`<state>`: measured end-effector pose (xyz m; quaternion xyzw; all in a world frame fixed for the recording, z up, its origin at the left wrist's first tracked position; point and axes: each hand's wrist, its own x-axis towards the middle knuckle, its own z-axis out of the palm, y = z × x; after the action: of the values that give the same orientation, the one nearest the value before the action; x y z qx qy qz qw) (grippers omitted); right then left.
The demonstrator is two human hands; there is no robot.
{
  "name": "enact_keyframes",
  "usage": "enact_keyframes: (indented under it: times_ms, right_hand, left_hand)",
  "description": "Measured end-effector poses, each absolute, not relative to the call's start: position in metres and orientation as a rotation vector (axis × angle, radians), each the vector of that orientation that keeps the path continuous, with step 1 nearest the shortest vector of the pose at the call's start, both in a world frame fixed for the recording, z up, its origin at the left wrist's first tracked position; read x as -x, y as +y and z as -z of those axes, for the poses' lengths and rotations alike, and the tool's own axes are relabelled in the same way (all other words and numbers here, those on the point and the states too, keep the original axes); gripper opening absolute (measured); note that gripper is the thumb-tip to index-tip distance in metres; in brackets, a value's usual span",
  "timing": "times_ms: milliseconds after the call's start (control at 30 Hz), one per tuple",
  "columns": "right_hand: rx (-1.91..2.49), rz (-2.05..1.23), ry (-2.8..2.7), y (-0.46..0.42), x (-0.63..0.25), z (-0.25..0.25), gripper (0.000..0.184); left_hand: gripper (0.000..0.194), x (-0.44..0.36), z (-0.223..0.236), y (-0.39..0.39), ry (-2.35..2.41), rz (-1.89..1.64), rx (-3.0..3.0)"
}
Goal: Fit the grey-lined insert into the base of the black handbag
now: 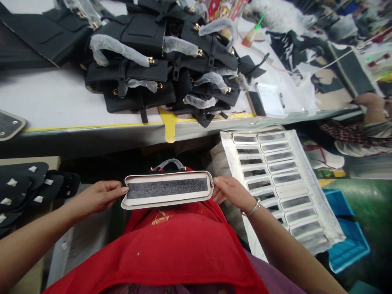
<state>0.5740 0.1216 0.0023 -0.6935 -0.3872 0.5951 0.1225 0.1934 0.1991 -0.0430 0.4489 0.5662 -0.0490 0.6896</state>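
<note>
Bag (167, 188) over red apron (183, 241), left hand (102, 194) pinching one end, right hand (230, 191) other. Dark strip (183, 186) apparently seated inside pale rim (162, 201); similar pieces (282, 167) remain on white board (299, 153); finish unclear.

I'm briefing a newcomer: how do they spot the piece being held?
Start at the red apron; above it in view, the left hand and right hand hold a long, pale-rimmed piece with a dark strip. Unlike frames on the white sheet, it has a wrapped handle behind.

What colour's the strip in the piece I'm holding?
The strip is speckled dark grey, clearest in the head view.
</note>
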Motion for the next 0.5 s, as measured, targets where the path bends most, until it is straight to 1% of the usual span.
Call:
enact_keyframes:
  times_ms: [67, 200, 367, 500]
  right_hand:
    - [1.817, -1.915, -0.808, 0.121, -0.583, 0.003, 0.037]
    - [1.606, -2.006, -0.612, 0.121, -0.592, 0.018, 0.037]
    - [1.639, -2.031, -0.597, 0.125, -0.593, 0.032, 0.039]
    - [1.706, -2.017, -0.658, 0.130, -0.590, 0.032, 0.041]
  left_hand:
    - [0.049, -0.193, 0.044, 0.199, 1.256, 0.118, -0.981]
    - [0.049, -0.193, 0.048, 0.200, 1.232, 0.122, -0.936]
    - [0.047, -0.188, 0.052, 0.202, 1.223, 0.160, -0.928]
    - [0.047, -0.183, 0.057, 0.204, 1.232, 0.232, -0.932]
